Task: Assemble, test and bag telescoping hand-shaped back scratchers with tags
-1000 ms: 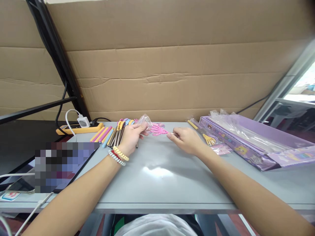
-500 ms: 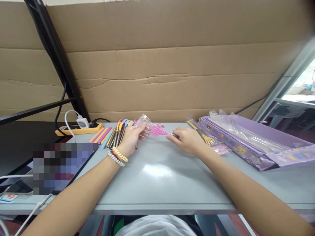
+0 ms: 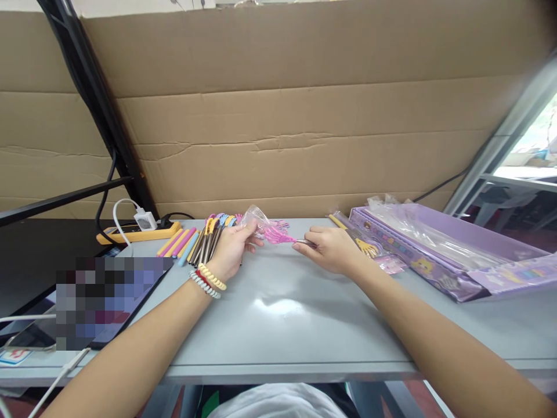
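My right hand is closed around the metal rod of a back scratcher whose pink, hand-shaped head points left. Between the thumb and fingers of my left hand is a clear plastic bag. The bag lies against the pink head and seems to cover part of it; how far cannot be told. Just behind my left hand, several back scratchers with metal rods and yellow, blue and pink heads lie side by side, partly hidden by that hand. A yellow back scratcher in clear wrapping lies beyond my right wrist.
Pink, yellow and blue handles lie left of the pile. A purple box with clear plastic sleeves stands at the right. A yellow power strip, a white charger and a tablet are at the left. Cardboard backs the table.
The pink head sits slightly further left, deeper toward the plastic bag. Both hands keep their holds, and the view has tilted up a little.
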Action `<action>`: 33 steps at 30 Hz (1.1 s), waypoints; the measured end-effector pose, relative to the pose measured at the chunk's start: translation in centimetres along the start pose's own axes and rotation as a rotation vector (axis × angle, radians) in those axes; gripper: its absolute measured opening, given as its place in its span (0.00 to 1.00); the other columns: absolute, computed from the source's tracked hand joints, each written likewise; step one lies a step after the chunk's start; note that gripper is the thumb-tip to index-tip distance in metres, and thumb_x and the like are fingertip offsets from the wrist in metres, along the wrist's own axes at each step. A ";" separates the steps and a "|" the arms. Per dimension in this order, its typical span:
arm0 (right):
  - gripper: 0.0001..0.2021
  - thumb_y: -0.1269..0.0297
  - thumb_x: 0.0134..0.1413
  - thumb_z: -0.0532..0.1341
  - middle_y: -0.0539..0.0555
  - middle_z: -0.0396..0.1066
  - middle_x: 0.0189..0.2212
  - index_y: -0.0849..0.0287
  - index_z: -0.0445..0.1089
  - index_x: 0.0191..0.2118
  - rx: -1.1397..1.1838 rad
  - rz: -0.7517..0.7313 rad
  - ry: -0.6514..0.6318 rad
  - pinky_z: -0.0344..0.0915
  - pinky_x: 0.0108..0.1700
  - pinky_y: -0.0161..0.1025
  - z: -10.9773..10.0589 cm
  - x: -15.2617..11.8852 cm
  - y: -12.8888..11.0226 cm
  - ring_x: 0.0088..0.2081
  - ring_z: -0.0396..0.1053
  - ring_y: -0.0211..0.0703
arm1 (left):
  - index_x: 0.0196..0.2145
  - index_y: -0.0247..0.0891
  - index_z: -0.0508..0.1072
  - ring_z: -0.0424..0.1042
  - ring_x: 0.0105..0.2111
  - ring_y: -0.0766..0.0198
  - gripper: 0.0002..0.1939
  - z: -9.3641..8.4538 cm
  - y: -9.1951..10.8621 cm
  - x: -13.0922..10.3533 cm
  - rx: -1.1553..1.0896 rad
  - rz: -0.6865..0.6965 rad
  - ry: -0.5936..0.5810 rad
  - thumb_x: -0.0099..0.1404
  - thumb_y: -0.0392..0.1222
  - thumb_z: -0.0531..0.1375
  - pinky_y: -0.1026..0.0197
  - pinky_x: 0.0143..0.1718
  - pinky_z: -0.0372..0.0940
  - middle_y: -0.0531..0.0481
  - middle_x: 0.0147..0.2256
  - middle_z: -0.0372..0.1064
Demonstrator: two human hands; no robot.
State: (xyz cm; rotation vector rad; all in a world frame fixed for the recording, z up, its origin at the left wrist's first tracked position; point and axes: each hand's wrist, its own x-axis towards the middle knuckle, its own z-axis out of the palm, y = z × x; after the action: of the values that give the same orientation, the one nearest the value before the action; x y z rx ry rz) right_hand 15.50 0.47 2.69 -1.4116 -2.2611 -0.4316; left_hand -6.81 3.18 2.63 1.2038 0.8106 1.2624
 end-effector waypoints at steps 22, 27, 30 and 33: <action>0.26 0.44 0.58 0.45 0.47 0.50 0.15 0.58 0.49 0.18 0.332 0.057 -0.133 0.44 0.26 0.35 0.7 0.2 0.1 0.21 0.47 0.33 | 0.32 0.32 0.75 0.70 0.25 0.66 0.23 0.2 -0.2 -0.5 0.035 0.040 -0.193 0.54 0.58 0.62 0.66 0.21 0.59 0.44 0.30 0.73; 0.25 0.45 0.58 0.46 0.47 0.50 0.17 0.59 0.50 0.19 0.401 0.061 -0.140 0.45 0.25 0.34 0.7 0.2 0.2 0.21 0.48 0.33 | 0.38 0.34 0.76 0.71 0.25 0.66 0.25 0.0 0.3 -0.6 -0.024 0.095 -0.188 0.54 0.59 0.62 0.66 0.22 0.60 0.43 0.35 0.74; 0.24 0.45 0.59 0.46 0.47 0.49 0.17 0.59 0.49 0.19 0.409 0.048 -0.132 0.45 0.25 0.34 0.7 0.2 0.2 0.21 0.48 0.33 | 0.39 0.33 0.76 0.70 0.24 0.65 0.25 -0.2 0.2 -0.6 0.036 0.106 -0.225 0.55 0.58 0.61 0.65 0.22 0.60 0.44 0.29 0.74; 0.24 0.46 0.59 0.46 0.46 0.49 0.16 0.59 0.49 0.19 0.409 0.032 -0.127 0.45 0.26 0.34 0.7 0.1 0.2 0.21 0.47 0.33 | 0.37 0.33 0.77 0.69 0.24 0.64 0.24 -0.2 -0.2 -0.6 0.119 0.108 -0.265 0.56 0.58 0.60 0.65 0.23 0.60 0.46 0.22 0.72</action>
State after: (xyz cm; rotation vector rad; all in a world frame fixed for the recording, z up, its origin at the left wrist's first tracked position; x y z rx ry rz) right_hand 15.45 0.98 2.12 -1.2859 -2.2533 0.1328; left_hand -7.01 2.69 2.27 1.4916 0.6393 1.1222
